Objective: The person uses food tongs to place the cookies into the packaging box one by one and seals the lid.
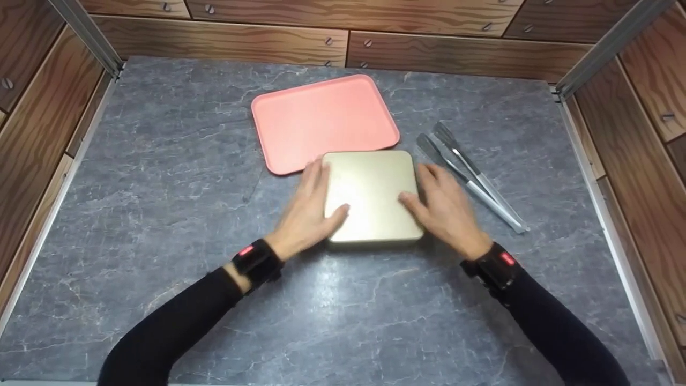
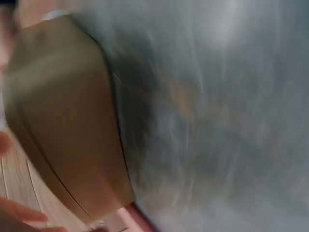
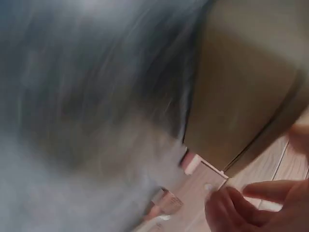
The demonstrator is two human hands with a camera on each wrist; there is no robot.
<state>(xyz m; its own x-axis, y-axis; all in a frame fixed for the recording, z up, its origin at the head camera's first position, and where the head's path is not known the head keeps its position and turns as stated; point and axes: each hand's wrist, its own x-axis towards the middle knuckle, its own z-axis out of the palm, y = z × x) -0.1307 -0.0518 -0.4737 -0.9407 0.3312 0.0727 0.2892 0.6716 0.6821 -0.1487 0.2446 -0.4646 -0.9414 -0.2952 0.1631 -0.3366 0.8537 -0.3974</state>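
Observation:
A square, pale gold metal tin [image 1: 371, 201] with a closed lid is between my two hands in the head view. My left hand [image 1: 308, 209] holds its left side, fingers along the wall and thumb over the lid. On the opposite side, my right hand [image 1: 449, 208] grips the tin with its thumb at the lid's right edge. Both wrist views show the tin's side wall [image 2: 72, 121] and the lid seam, blurred. Fingers [image 3: 241, 208] appear by the tin's far corner in the right wrist view.
A pink tray [image 1: 324, 120] lies just beyond the tin, its near edge partly overlapped by it. To the right, close to my right hand, are tongs [image 1: 485, 199] with dark tips and silver handles. Wood-patterned walls [image 1: 225, 43] border the grey marbled table [image 1: 177, 134].

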